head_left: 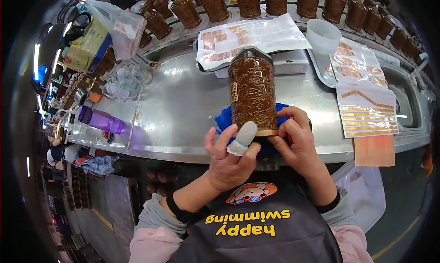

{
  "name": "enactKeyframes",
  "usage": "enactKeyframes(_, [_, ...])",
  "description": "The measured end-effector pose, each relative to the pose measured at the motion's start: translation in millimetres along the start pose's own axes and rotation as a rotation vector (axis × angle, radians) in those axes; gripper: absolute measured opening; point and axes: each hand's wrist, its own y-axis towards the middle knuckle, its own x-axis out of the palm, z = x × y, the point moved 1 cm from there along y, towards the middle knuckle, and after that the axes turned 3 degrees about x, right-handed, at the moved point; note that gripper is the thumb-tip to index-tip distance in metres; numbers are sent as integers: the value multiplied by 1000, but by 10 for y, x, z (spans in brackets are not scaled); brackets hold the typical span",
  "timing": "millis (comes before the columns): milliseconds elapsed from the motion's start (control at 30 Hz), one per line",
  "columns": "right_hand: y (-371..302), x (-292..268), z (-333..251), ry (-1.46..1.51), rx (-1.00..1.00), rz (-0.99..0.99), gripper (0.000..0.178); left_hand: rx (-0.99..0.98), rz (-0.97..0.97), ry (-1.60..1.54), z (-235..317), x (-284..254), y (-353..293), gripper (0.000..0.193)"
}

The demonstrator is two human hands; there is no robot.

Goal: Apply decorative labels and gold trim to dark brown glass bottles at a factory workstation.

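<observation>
Between both hands stands an upright brown embossed jar (252, 94), glossy amber.

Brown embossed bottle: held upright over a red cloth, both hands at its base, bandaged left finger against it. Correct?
Not quite. The cloth under the brown embossed bottle is blue, not red, as the head view shows. The rest holds: left hand and right hand at the base, bandaged finger against it.

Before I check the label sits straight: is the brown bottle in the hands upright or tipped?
Upright: the brown bottle stands base-down on the blue cloth, cap end up.
</observation>
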Motion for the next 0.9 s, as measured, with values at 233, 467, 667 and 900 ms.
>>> enactKeyframes(233, [-10,-91,-22,-61,-3,-55,20,146,-32,60,106,56,281,15])
enactKeyframes(467, [-79,-416,-99,202,368,168,30,-84,49,-175,-121,-113,69,39])
enactKeyframes(667, [301,-111,-352,181,273,-7,19,-207,-10,-150,-117,-58,170,66])
enactKeyframes(900, [248,-38,-269,359,392,40,15,-202,-68,-25,-124,-59,365,67])
